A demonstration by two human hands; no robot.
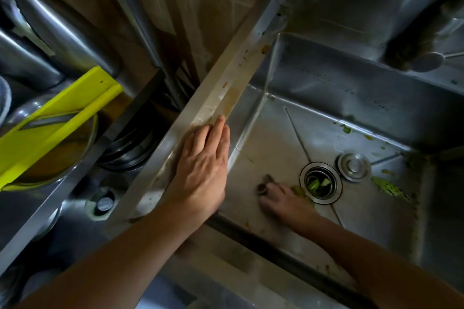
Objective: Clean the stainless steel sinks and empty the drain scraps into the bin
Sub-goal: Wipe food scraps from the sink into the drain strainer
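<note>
Dim, wide-angle view with curved edges; glare streaks the steel sink (pixel 351 88); corners dark, top right blurred.

A bright yellow-green plastic slicer board (pixel 50 123) lies tilted across a round steel bowl (pixel 62 158) on the left shelf, beside stacked dark pans (pixel 130 148). Beige wall tiles (pixel 200 7) rise behind.

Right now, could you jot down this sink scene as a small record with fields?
Left hand: flat on the steel sink rim, fingers straight
Right hand: down on the sink floor beside the drain, gathering scraps; grip unclear
Round steel drain strainer: green vegetable pieces inside
Round metal drain stopper: out of the drain, lying beside it
Green food scraps: smeared on the sink floor, right of the drain
Yellow plastic slicer: on pots at left
</note>
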